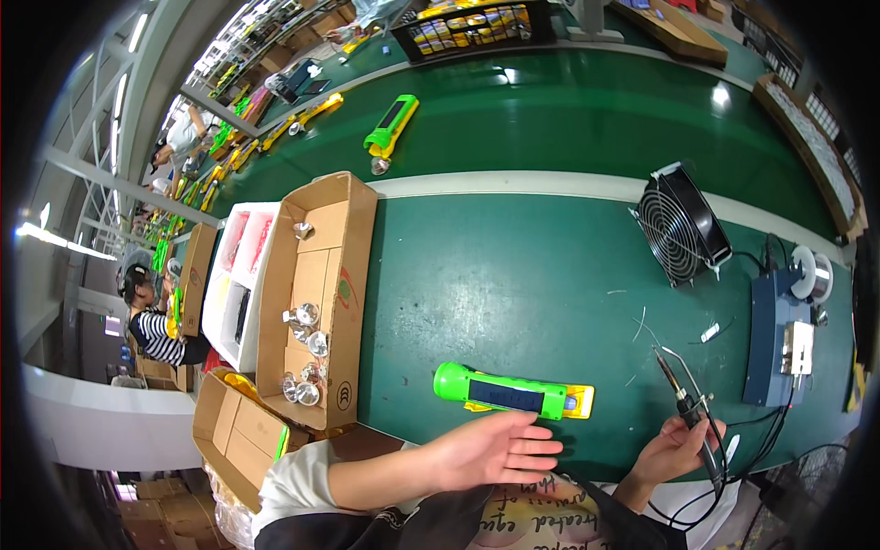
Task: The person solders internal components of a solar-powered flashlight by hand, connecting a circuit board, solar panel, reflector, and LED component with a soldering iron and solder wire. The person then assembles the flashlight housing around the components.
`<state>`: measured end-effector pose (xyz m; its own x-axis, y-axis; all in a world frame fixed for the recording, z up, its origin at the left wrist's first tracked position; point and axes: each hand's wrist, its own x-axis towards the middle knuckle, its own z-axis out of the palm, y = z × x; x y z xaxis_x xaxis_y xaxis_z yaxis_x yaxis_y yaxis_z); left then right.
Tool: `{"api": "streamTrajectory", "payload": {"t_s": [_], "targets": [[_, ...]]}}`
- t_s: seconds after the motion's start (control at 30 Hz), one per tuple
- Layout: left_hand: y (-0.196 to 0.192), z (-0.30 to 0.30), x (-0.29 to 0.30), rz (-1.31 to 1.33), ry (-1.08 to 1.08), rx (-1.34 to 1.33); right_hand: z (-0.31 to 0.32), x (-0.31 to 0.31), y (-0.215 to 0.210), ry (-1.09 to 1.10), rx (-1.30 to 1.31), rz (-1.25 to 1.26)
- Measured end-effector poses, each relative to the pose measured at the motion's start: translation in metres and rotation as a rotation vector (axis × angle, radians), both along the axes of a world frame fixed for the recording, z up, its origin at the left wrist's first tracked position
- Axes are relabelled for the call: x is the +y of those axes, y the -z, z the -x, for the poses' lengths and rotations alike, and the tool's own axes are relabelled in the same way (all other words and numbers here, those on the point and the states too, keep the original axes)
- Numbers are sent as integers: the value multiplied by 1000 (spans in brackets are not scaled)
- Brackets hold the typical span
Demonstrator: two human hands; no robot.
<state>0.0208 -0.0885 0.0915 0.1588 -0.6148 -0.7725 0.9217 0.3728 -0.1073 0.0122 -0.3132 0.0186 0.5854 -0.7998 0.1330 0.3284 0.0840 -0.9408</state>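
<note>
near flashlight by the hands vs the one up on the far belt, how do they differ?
The near flashlight lies almost level across the view on the green table, its round head to the left; the far flashlight lies on a diagonal, on the belt past the white strip. The near one sits just beyond the left hand; no hand is near the far one. Both have green and yellow bodies with a dark panel.

torch (510, 392): green and yellow body with a dark panel along its top, lying flat on its side on the green bench, near the bench's front edge; round green head to the left, yellow end to the right
soldering iron (686, 403): slim, dark-handled, tip tilted up and away toward the bench's far edge, cable trailing off the front edge; near the front right
</note>
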Motion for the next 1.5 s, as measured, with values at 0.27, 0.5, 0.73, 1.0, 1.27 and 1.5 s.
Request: {"api": "streamTrajectory", "payload": {"t_s": [0.27, 0.5, 0.73, 1.0, 1.27, 1.5], "targets": [[8, -21, 48, -1562, 883, -2028, 2, -5, 6, -23, -10, -6], [27, -27, 72, -1226, 915, -1867, -1, -3, 5, 10, -31, -32], [28, -47, 74, -1080, 671, -1862, -1, -1, 6, -13, -38, 51], [20, -58, 65, -1022, 671, -1608, -3, 1, 4, -15, 6, 124], [35, -5, 71, -1070, 462, -2205, -5, 2, 4, -15, 29, 143], [70, 34, 69, -1021, 391, -2489, -3, 1, 5, -9, 41, 156]]}}
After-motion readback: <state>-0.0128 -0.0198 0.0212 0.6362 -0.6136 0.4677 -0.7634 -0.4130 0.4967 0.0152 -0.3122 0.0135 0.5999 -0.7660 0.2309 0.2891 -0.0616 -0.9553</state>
